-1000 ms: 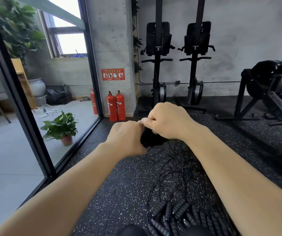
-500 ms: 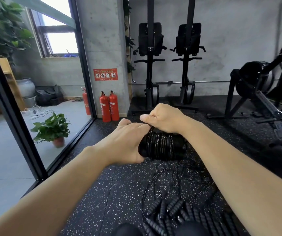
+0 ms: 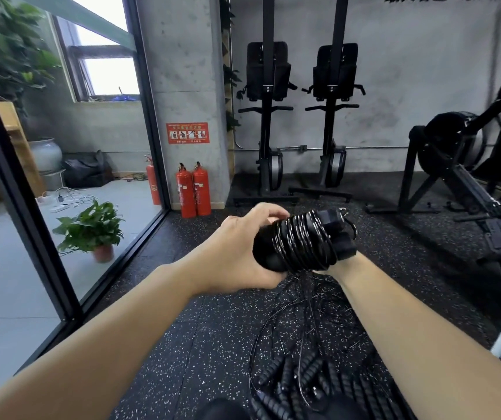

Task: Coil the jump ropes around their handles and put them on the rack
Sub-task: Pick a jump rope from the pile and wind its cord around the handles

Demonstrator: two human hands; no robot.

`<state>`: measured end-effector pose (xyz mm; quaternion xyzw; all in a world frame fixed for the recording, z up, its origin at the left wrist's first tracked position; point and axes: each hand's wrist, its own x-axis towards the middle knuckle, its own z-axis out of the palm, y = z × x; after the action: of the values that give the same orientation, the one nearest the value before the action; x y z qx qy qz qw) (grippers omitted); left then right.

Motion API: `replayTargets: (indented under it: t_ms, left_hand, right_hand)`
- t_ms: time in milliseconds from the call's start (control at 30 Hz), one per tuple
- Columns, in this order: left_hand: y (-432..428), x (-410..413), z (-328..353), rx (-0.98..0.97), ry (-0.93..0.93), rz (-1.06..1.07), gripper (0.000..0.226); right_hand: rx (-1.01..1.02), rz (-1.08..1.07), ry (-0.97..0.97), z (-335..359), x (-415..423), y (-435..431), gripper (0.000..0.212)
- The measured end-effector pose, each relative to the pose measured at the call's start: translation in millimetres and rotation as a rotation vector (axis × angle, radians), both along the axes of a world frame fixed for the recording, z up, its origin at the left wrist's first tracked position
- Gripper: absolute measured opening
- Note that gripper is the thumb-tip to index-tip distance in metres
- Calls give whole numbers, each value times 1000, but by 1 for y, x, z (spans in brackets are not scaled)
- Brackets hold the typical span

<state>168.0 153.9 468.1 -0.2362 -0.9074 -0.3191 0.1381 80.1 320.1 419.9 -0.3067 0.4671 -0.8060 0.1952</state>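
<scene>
Mid-frame, the left hand [image 3: 243, 253] clasps the left end of the coiled handles [image 3: 303, 241]; the right hand [image 3: 334, 266] is under them, and its grip I cannot tell. It is better to hold the turns tight and tuck in the loose rope [image 3: 305, 287] below.

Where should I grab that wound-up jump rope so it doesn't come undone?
Best around the jump rope at its bare handle end, coming from the left, as the left hand does. Its coils cover the middle and metal rings stick out on the right, so that end probably grips worse.
</scene>
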Motion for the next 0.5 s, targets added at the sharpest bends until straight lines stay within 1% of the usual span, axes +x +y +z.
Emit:
replayTargets:
  t_ms: [33,67,100,167,200,267,300,367,433,500]
  left_hand:
    - [1,0,-1,14,4,1,67]
    - [2,-1,-2,31,7,13,63]
    - [2,-3,-3,43,2,32,60]
    - [1,-9,-5,41,0,82,60]
    - [0,-12,-5,43,6,117,59]
    - [-2,-18,-2,93,1,216,46]
    - [-4,-21,-1,132,-16,267,39]
    - [-11,-28,1,170,-62,340,30]
    - [-18,-33,1,151,-102,374,28]
    - [-20,-34,-1,137,-131,375,29]
  right_hand:
    - [252,-217,52,9,5,-5,62]
    - [357,-290,8,12,7,-7,54]
    - [457,-333,31,15,12,-9,47]
    - [660,-368,93,19,21,-21,42]
    - [720,-401,71,16,21,-26,41]
    - [655,-408,4,7,18,-31,38]
    - [627,-410,23,3,18,-32,38]
    - [627,-449,169,-1,21,-34,39]
    - [631,-515,287,-3,25,-33,36]
    - [634,-559,360,-1,28,-34,40]
